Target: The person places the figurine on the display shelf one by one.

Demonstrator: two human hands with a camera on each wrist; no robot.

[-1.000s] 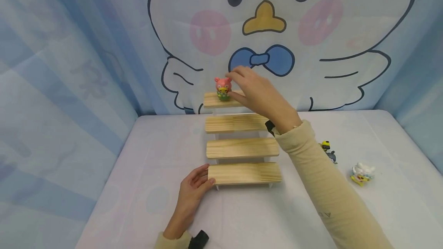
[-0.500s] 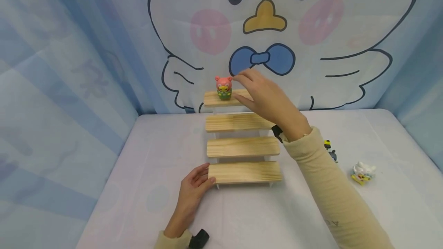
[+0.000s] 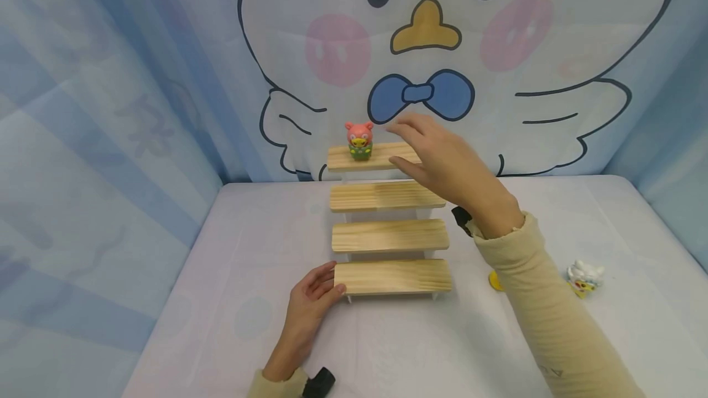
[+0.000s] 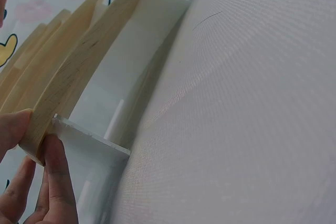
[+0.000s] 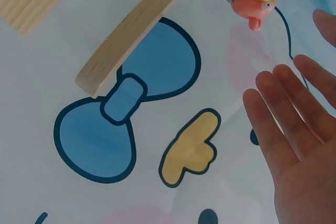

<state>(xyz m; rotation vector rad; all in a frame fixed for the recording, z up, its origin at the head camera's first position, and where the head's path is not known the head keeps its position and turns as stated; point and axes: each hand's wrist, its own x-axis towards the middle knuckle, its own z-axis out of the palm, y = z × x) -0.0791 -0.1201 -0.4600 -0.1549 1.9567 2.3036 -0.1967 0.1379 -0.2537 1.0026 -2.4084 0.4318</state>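
Note:
A small pink-headed figurine (image 3: pixel 360 141) with a green lower body and yellow muzzle stands upright at the left end of the top board (image 3: pixel 395 155) of a tiered wooden display shelf. To its right my right hand (image 3: pixel 442 152) hovers, holding nothing. The right wrist view shows that hand (image 5: pixel 302 150) with fingers extended, apart from the figurine (image 5: pixel 252 3). At the front, my left hand (image 3: pixel 310 309) pinches the left end of the bottom board (image 3: pixel 393 277). In the left wrist view its thumb and fingers (image 4: pixel 58 182) lie on either side of the board (image 4: pixel 89 51).
Two middle boards (image 3: pixel 389 236) carry nothing. On the table at right lies a white and yellow figurine (image 3: pixel 585 277), partly behind the right sleeve (image 3: pixel 553 300). A yellow piece (image 3: pixel 496 281) peeks out beside that sleeve. A printed curtain (image 3: pixel 426 29) hangs behind the table.
My right hand has let go of the pink figurine and drawn away to the right. The figurine stays on the top board. My left hand keeps its place.

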